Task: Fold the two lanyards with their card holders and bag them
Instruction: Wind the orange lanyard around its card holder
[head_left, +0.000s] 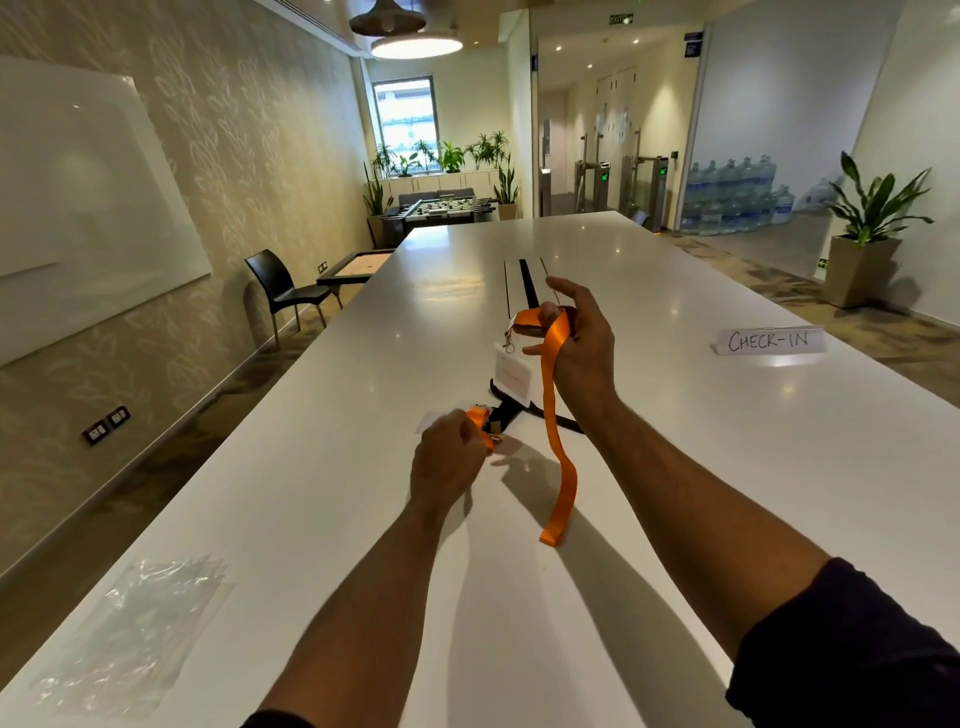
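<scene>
Right hand is raised above the tabletop, fingers closed on the clip end of an orange lanyard. Its strap hangs down toward the person, loose end touching the tabletop; the card holder dangles below the clip. Left hand, nearer the person, is closed on a second, bunched orange lanyard at the tabletop. Clear bags lie well apart at near left; they appear empty.

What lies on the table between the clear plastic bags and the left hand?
Nothing: in the head view, only bare white table separates the plastic bags from the left hand.
</scene>
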